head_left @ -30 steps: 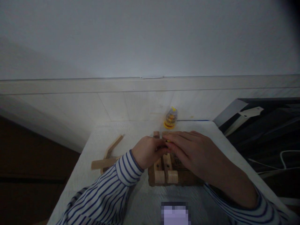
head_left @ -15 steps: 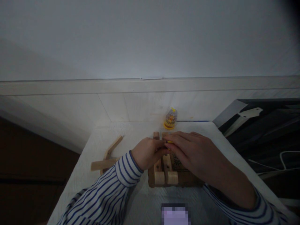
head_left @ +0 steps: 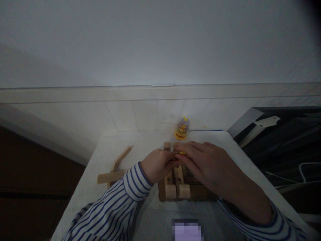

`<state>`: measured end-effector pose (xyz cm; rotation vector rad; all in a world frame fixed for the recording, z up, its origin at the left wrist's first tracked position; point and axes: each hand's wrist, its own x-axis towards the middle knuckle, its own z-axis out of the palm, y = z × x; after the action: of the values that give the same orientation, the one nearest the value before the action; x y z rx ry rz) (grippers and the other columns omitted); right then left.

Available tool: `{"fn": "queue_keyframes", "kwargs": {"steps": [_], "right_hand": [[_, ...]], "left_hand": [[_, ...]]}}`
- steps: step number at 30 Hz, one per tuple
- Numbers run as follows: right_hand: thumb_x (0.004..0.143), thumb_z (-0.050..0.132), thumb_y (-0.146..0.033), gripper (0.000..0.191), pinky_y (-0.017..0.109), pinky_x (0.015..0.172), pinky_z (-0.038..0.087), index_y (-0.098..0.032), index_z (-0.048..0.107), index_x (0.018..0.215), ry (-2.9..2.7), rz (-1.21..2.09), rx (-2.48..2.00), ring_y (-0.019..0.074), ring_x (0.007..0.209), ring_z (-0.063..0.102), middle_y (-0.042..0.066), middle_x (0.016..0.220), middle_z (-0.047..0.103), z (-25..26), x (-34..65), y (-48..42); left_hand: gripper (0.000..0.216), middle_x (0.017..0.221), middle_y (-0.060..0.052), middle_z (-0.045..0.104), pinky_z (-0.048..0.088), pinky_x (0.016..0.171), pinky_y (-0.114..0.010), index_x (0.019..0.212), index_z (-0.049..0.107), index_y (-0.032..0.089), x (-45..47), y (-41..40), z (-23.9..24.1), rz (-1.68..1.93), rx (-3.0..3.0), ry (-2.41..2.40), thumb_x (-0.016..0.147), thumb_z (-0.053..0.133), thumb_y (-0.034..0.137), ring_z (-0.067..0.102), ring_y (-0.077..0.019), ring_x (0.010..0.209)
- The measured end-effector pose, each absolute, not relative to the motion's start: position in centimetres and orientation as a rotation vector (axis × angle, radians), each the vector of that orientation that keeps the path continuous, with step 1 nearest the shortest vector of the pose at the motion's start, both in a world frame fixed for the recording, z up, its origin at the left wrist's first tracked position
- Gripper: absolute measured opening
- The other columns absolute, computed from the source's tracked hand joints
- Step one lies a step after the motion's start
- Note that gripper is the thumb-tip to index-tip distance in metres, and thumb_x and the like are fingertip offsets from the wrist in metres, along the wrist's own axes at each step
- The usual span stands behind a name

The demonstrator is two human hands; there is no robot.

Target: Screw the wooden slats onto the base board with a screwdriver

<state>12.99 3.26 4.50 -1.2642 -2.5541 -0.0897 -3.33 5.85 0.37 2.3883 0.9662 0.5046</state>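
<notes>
Both my hands meet over two light wooden bars. The bars lie side by side on a brown slab with dark printed marks (head_left: 195, 197). My right hand (head_left: 209, 162) is closed, with its thumb and fingers pinching a small yellow piece (head_left: 183, 153) whose kind I cannot make out. My left hand (head_left: 157, 164) is closed too, its fingertips pressed together against the right hand's; whatever they pinch is hidden. Below the hands show a bar with dark holes (head_left: 179, 175) and round wooden end pieces (head_left: 185, 191). The bars' middles are covered by my fingers.
Behind my hands, a small clear bottle with yellow tip and base (head_left: 182, 129) stands near the wall. Several loose wooden sticks (head_left: 110, 177) lie left of my sleeve. A blurred-out phone-like object (head_left: 187, 231) is at the table's front. Dark panels (head_left: 288, 144) stand at right.
Both hands keep the same place and pinch. Slightly more of the yellow piece shows between the right fingers. The whole view has shifted a little.
</notes>
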Motion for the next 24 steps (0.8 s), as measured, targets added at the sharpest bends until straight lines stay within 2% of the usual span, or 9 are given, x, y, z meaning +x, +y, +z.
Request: {"fn": "queue_keyframes", "kwargs": {"steps": [8, 24], "right_hand": [[0.086, 0.039, -0.026, 0.020, 0.032, 0.059, 0.041, -0.017, 0.056, 0.084, -2.559, -0.151, -1.271, 0.0183, 0.067, 0.056, 0.006, 0.079, 0.062, 4.62, 12.96, 3.04], [0.084, 0.044, -0.024, 0.017, 0.034, 0.064, 0.044, -0.014, 0.057, 0.092, -2.560, -0.084, -1.278, 0.0203, 0.076, 0.058, 0.008, 0.087, 0.062, 4.64, 12.77, 3.21]], "left_hand": [[0.018, 0.067, -0.002, 0.063, 0.039, 0.054, -0.019, 0.083, 0.061, 0.015, -3.33, 5.87, 0.47, 0.482, 2.406, 0.941, 0.086, 0.045, 0.021, 0.057, -0.0116, 0.059], [0.018, 0.061, -0.002, 0.064, 0.039, 0.052, -0.021, 0.080, 0.066, 0.017, -3.13, 5.41, 0.93, 0.579, 2.372, 1.162, 0.079, 0.054, 0.031, 0.058, -0.0134, 0.055]]}}
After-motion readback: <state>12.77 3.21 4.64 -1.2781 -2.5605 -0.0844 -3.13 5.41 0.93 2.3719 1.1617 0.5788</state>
